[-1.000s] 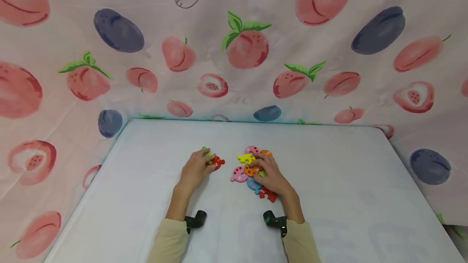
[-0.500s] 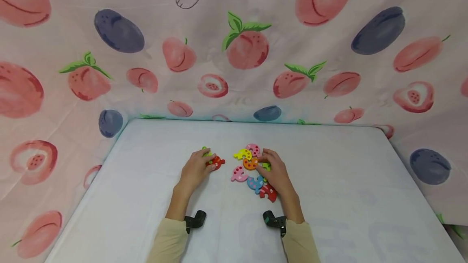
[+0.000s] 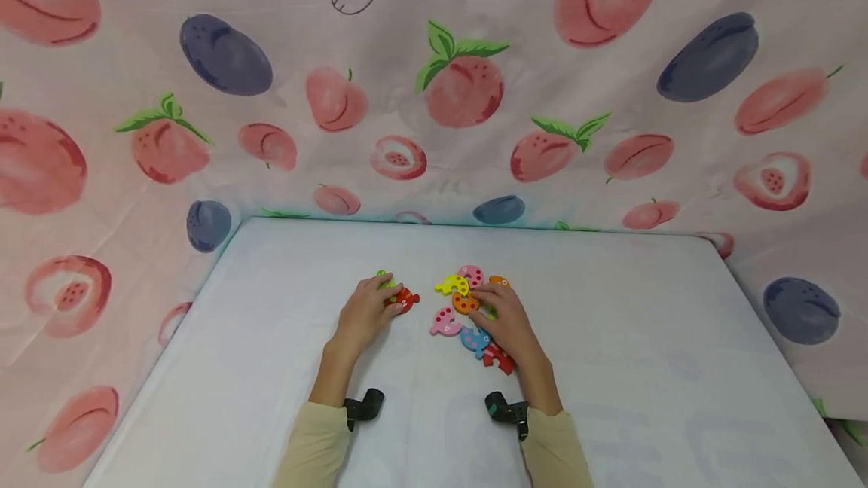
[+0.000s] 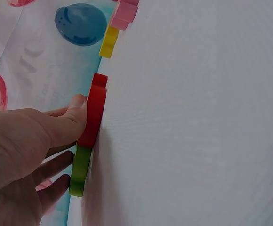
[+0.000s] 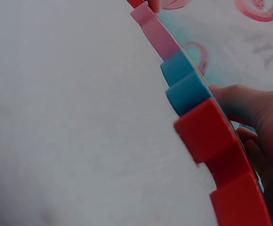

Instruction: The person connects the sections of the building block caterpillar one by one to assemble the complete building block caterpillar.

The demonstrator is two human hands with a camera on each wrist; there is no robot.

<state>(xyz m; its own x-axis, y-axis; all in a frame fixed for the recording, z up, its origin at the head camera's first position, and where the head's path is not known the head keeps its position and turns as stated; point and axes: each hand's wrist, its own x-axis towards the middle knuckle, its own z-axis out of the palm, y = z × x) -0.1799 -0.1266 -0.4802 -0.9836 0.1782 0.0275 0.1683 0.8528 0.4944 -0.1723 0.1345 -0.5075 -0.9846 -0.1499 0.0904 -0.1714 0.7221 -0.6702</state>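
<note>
In the head view my left hand (image 3: 362, 315) holds two joined, flat animal-shaped puzzle pieces, a red piece (image 3: 405, 299) marked with a number and a green piece (image 4: 81, 170) partly under its fingers. The left wrist view has the thumb against the red one and other fingers at the green edge. My right hand (image 3: 507, 321) pinches a dotted orange puzzle piece (image 3: 464, 303) between thumb and fingers. That piece touches a yellow piece (image 3: 450, 285). Beside the yellow is a pink dotted piece (image 3: 471, 275). A light green piece under the right hand is mostly hidden.
Nearer me lie another pink piece (image 3: 445, 321), a blue piece (image 3: 475, 340) and a red piece (image 3: 499, 358), close together. A second orange piece (image 3: 499, 280) shows behind the right hand. The white table (image 3: 644, 367) meets a fruit-print cloth (image 3: 447, 164) at its back edge.
Over the second, the right hand slid the dotted orange piece away from me against the yellow one. The yellow piece shifted slightly left and away. The left hand stays on its pieces.
</note>
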